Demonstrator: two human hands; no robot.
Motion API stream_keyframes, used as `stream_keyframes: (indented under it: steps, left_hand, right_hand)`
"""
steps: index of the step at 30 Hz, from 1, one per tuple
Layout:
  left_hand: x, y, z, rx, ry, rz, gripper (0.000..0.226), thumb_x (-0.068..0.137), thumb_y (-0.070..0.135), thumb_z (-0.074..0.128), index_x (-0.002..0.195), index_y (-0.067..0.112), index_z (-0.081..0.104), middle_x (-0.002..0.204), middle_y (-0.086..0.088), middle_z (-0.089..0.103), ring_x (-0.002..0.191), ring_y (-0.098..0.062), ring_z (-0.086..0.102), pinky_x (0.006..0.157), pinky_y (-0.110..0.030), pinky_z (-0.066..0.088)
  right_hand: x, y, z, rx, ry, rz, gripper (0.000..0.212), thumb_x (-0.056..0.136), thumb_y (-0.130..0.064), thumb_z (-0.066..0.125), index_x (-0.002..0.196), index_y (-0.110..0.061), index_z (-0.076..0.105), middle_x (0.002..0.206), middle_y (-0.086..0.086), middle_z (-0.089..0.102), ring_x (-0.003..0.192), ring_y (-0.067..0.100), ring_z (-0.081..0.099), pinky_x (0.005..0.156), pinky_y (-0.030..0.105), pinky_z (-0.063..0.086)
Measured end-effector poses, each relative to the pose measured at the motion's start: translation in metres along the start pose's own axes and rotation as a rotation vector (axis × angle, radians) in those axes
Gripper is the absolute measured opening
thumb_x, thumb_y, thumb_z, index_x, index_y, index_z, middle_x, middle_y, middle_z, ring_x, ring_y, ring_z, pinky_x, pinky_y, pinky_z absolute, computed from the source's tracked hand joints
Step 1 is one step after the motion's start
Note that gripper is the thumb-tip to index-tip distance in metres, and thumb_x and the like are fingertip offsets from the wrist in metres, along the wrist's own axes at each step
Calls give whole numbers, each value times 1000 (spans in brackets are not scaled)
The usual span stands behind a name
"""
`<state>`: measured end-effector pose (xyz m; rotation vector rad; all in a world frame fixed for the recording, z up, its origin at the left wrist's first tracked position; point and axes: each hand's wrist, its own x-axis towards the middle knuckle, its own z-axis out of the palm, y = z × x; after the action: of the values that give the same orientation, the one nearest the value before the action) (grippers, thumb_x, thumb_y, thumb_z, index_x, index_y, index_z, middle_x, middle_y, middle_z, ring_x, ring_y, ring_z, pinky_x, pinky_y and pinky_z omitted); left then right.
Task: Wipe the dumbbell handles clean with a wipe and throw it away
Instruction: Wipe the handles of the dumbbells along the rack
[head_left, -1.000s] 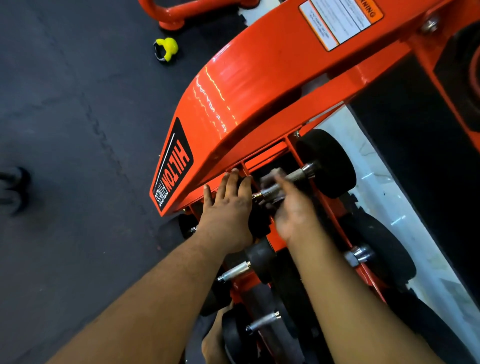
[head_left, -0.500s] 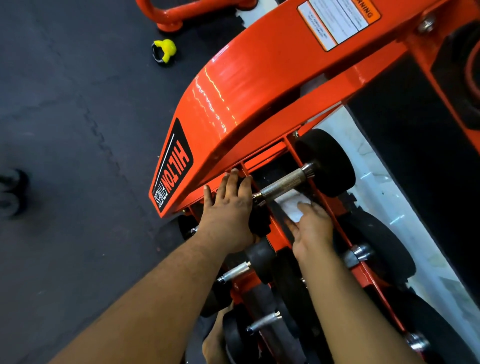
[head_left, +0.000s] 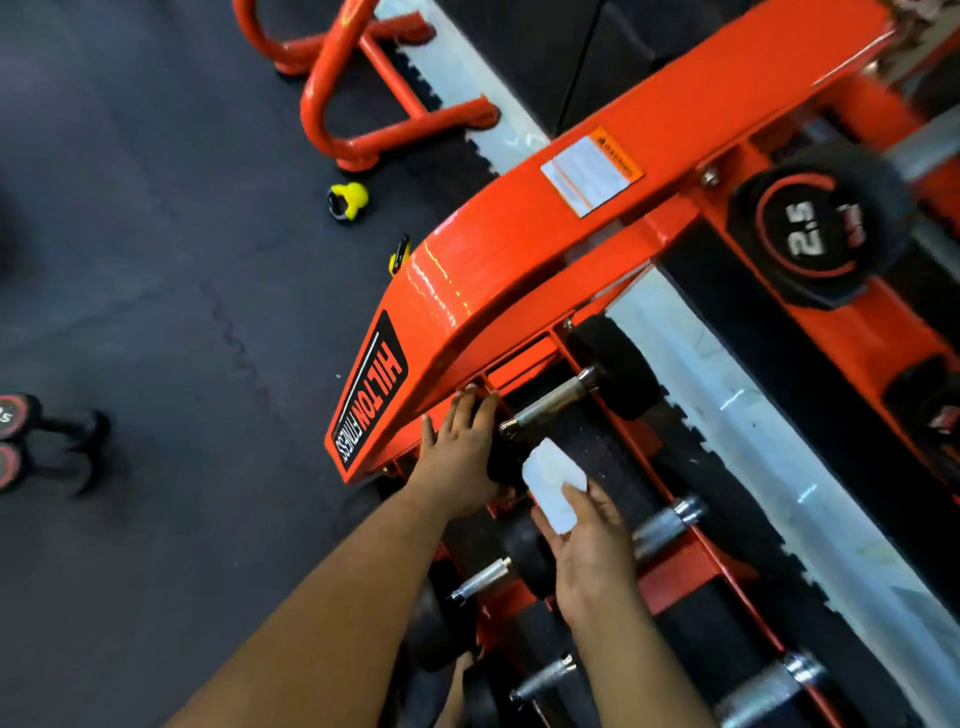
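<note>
Dumbbell (head_left: 558, 397): near head hidden behind left hand (head_left: 460, 457), apparently gripping it; handle axis runs lower-left to upper-right. Right hand (head_left: 592, 551) pinches wipe (head_left: 551, 480).

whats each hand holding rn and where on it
The right hand holds the white wipe by its lower end. The left hand grips no object, resting on a dumbbell's black end.
</note>
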<state>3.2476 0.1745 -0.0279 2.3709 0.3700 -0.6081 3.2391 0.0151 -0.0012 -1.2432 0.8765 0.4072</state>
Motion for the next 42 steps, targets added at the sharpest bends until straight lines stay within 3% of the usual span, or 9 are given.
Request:
stream_keyframes:
  steps: [3,7,13,18,22,27,31,35,42]
  left_hand:
    - [-39,3,0,-153,104,-20,111,81,35,77,164,26,3,171,2,1,157,-22,6,125,-60,8]
    - [-119,20,13,-389,157,-71,72,91,24,71,155,15,39,154,-4,47,142,-18,44,118,-36,34]
    - [-251,58,-3,-696,86,-188,22,102,36,60,119,26,69,101,16,73,88,12,65,75,-9,48]
    - [-331,76,-35,-907,169,-154,30,105,39,50,109,20,74,99,5,78,94,-7,71,78,-18,52]
    - [-379,73,-54,-929,223,-52,14,103,21,60,102,15,72,91,5,76,83,0,68,72,-16,51]
    - [-429,40,-81,-862,331,44,27,88,41,67,96,17,76,88,-4,77,82,-22,74,78,-49,58]
    - [-472,4,-104,-872,380,66,28,93,34,69,85,8,72,76,-10,72,68,-13,63,63,-39,53]
    - [-515,-30,-118,-916,373,89,24,99,21,67,80,8,70,71,-2,71,63,-7,62,59,-25,49]
    - [-563,-51,-138,-842,418,149,32,100,31,65,85,3,65,80,-15,68,65,-16,60,61,-36,51]
  right_hand:
    - [-37,-2,-22,-12,-36,-4,15,98,-2,57,112,-4,65,109,14,69,99,24,66,86,43,56]
    - [-89,-2,-43,14,-85,35,14,98,-1,56,97,-11,66,96,8,72,93,22,66,78,39,55]
    - [-177,-1,-58,-11,-199,99,18,98,-11,60,113,-4,68,103,21,74,91,32,69,86,46,53]
    - [-246,-10,-58,-76,-270,28,8,96,-11,62,102,-10,68,99,18,76,85,30,69,76,39,52]
    - [-295,-4,-58,-173,-319,-82,9,95,-9,63,102,-5,67,104,26,73,89,35,68,84,50,55]
    - [-364,22,-63,-318,-329,-320,7,94,-13,68,100,-14,71,93,10,77,89,29,74,85,46,60]
    - [-418,58,-62,-366,-407,-380,13,93,-11,69,106,-11,71,98,13,77,96,35,73,90,52,58]
    - [-471,82,-62,-401,-531,-373,12,96,-6,65,106,-6,70,96,17,76,81,25,70,65,30,58]
    - [-527,95,-66,-543,-651,-429,11,95,-20,69,88,-12,69,74,5,65,67,13,56,59,24,49]
